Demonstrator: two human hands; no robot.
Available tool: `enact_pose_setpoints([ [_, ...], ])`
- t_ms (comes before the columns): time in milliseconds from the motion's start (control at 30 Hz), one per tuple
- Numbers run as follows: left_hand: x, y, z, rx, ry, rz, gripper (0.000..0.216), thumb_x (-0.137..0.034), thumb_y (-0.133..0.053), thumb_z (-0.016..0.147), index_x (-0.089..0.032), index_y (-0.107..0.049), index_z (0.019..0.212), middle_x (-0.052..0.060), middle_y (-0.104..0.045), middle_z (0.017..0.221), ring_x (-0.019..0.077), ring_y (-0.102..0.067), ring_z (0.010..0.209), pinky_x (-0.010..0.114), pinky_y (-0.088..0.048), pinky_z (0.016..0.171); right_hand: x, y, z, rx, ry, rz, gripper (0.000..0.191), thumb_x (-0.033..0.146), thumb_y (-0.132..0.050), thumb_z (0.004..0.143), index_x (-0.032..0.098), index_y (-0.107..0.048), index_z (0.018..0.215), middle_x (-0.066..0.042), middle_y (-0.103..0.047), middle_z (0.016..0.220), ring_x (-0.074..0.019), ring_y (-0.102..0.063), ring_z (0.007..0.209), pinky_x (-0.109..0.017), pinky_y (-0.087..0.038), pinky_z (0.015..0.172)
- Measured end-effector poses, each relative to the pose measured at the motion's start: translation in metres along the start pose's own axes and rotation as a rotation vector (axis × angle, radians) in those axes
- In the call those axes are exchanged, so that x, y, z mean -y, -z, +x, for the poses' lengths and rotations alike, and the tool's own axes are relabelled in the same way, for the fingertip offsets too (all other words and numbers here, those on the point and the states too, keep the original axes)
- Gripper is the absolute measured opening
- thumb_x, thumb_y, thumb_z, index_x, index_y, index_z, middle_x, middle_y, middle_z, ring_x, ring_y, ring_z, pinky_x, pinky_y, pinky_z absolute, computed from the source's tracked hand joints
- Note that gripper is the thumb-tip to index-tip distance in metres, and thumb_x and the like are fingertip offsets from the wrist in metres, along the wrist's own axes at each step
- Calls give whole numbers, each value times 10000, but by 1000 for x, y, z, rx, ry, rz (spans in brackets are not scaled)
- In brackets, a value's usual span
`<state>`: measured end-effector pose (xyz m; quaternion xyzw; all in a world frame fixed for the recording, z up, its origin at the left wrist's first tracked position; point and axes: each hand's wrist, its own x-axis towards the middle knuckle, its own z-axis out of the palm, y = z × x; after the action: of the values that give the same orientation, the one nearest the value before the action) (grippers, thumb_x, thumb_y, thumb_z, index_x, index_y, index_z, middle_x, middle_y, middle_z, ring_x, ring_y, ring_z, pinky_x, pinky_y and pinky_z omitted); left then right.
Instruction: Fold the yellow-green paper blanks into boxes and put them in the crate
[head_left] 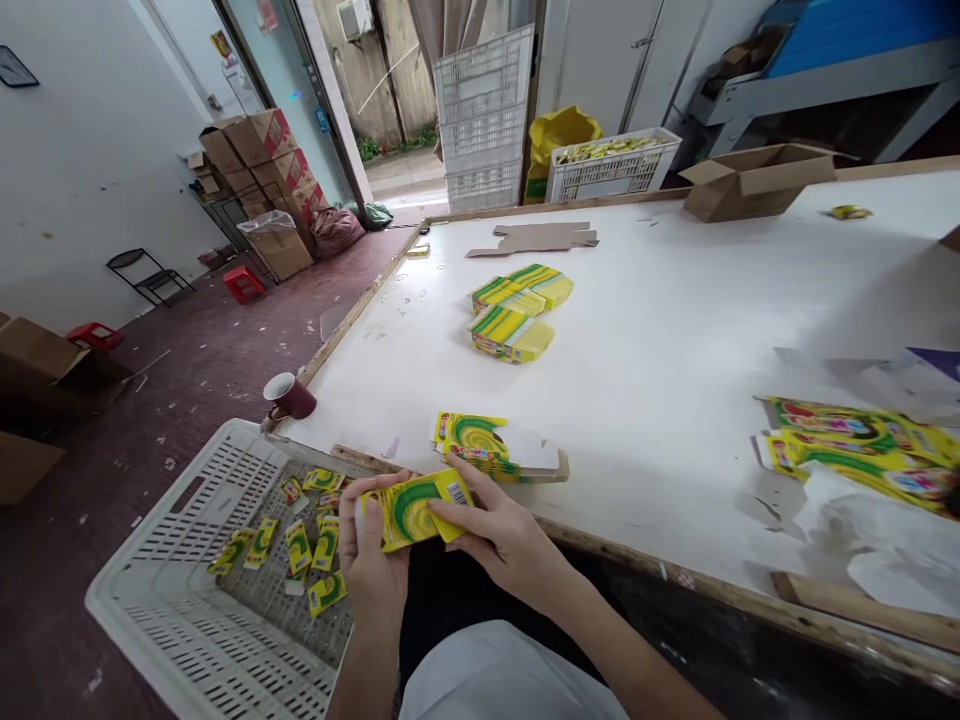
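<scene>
A small yellow-and-green carton sits between both my hands, just below the table's near edge. My left hand grips its left end with the fingers curled round it. My right hand pinches its right side, fingers closed on the flap. Right behind it, a short stack of flat cartons of the same print lies on the white table. Two groups of folded cartons stand further back on the table.
A white plastic crate at my lower left holds several small yellow-green packets. A dark red mug stands at the table's corner. More flat printed cartons and white paper lie at right. An open cardboard box sits at the far edge.
</scene>
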<state>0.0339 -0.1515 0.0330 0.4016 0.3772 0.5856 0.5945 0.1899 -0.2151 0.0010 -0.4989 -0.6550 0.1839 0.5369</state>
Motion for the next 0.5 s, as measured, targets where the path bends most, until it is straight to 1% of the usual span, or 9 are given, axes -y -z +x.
enact_pose_setpoints([
  [67, 0, -3, 3, -21, 8, -56, 211, -392, -735, 845, -208, -662, 921, 17, -722, 864, 214, -737, 893, 374, -627, 835, -2, 1, -1, 103, 9, 29, 354, 206, -626, 937, 231, -699, 1283, -187, -387, 1579, -271, -492, 1404, -375, -505, 1083],
  [100, 0, -4, 4, -16, 10, -69, 208, -388, -735, 843, -201, -666, 900, 13, -715, 832, 211, -738, 868, 386, -629, 841, -3, 1, -2, 130, 0, 48, 355, 208, -649, 923, 236, -705, 1273, -185, -402, 1571, -277, -476, 1416, -388, -494, 1096],
  [167, 1, -7, 4, 4, 5, -79, 197, -377, -731, 842, -194, -672, 885, 11, -706, 809, 202, -735, 843, 393, -630, 853, -5, -3, -5, 113, -50, 100, 344, 213, -694, 893, 239, -728, 1234, -181, -448, 1539, -278, -503, 1395, -398, -488, 1103],
  [267, 2, -9, 2, 3, -41, -83, 177, -358, -727, 840, -196, -676, 890, 9, -702, 809, 188, -725, 839, 386, -627, 866, -4, -13, -8, -20, -146, 153, 279, 248, -714, 883, 224, -763, 1157, -192, -494, 1492, -260, -611, 1279, -384, -529, 1055],
  [333, 2, -8, 1, -21, -60, -80, 150, -338, -712, 847, -199, -672, 884, 7, -695, 799, 177, -716, 819, 392, -627, 868, -2, -18, -9, -53, -158, 150, 268, 263, -703, 891, 209, -766, 1146, -204, -481, 1495, -267, -603, 1285, -390, -538, 1041],
  [433, 0, -4, 2, -55, -14, -82, 121, -318, -679, 864, -198, -661, 858, 0, -674, 773, 171, -705, 785, 415, -634, 852, 2, -17, -6, 32, -119, 136, 305, 252, -742, 856, 206, -754, 1158, -193, -472, 1501, -291, -512, 1379, -422, -498, 1090],
  [500, -1, -2, 4, -72, 8, -82, 130, -315, -678, 862, -192, -652, 829, -2, -658, 761, 171, -698, 774, 411, -638, 835, 4, -15, -3, 75, -123, 135, 313, 233, -770, 827, 214, -753, 1139, -176, -492, 1483, -289, -502, 1385, -429, -478, 1110],
])
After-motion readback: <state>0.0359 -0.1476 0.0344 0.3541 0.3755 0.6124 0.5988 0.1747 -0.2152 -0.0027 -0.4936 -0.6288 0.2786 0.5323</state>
